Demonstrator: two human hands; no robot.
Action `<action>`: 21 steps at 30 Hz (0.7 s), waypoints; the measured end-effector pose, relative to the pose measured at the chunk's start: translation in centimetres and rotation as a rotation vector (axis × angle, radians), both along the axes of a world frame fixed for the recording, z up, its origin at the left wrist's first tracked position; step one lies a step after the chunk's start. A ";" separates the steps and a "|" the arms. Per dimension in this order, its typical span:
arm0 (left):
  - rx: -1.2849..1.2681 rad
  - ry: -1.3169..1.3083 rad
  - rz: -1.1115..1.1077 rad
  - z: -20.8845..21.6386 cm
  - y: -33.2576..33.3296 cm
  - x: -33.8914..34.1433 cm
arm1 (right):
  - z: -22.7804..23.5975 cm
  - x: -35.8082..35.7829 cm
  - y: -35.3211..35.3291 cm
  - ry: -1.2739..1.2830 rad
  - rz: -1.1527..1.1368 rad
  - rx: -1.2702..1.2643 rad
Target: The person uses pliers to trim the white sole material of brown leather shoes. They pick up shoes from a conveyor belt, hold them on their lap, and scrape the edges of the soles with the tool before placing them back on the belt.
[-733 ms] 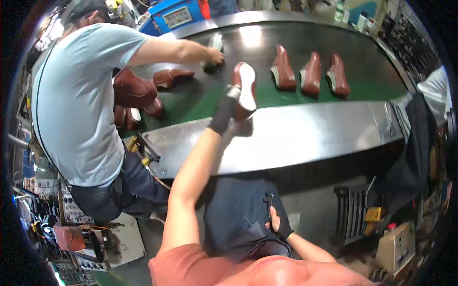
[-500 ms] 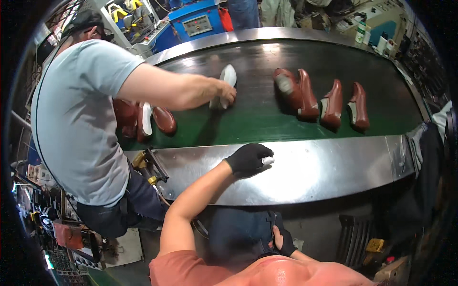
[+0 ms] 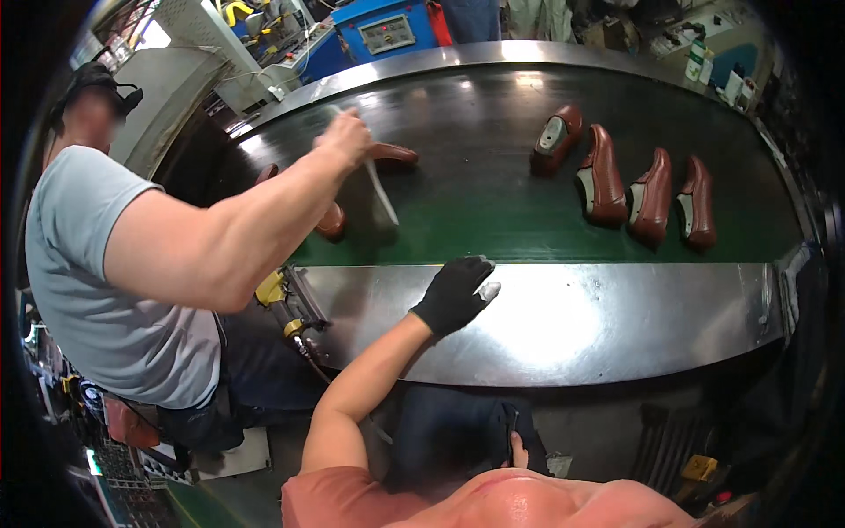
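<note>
My left hand, in a black glove, rests on the steel ledge along the belt's near side. Its fingers are apart; a small white patch shows at the thumb tip, seemingly a wrap. Down by my lap is my right hand, mostly hidden, a few bare fingers showing beside a narrow dark thing I cannot make out. At the left, a co-worker's hand holds a thin white strip, blurred and seen nearly edge-on, over the belt. Several brown leather shoes stand right of it, including a loafer.
A dark green conveyor belt runs beyond the ledge. More brown shoe parts lie near the co-worker's arm. A yellow-and-black air tool with a hose sits at the ledge's left end. Bottles stand at the far right.
The co-worker's hand has moved left and up with the white piece. One shoe on the right has been turned and has shifted. My left hand stays on the ledge; my head view has shifted slightly.
</note>
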State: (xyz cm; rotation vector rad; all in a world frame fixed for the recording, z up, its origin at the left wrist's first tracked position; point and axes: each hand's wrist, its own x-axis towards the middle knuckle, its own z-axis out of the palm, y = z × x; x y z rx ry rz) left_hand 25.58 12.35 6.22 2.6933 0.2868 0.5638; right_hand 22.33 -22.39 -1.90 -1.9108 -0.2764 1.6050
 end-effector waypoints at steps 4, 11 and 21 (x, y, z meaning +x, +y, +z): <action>-0.175 0.099 0.081 2.2 -1.3 -3.4 | 2.1 -0.8 0.2 -0.042 -0.087 -0.045; -0.065 0.033 0.138 0.0 -1.8 -9.5 | 0.6 -3.6 -1.6 -0.157 -0.127 0.065; 0.031 -0.096 0.425 -0.3 10.5 1.0 | 2.7 -3.9 1.2 -0.344 -0.118 0.183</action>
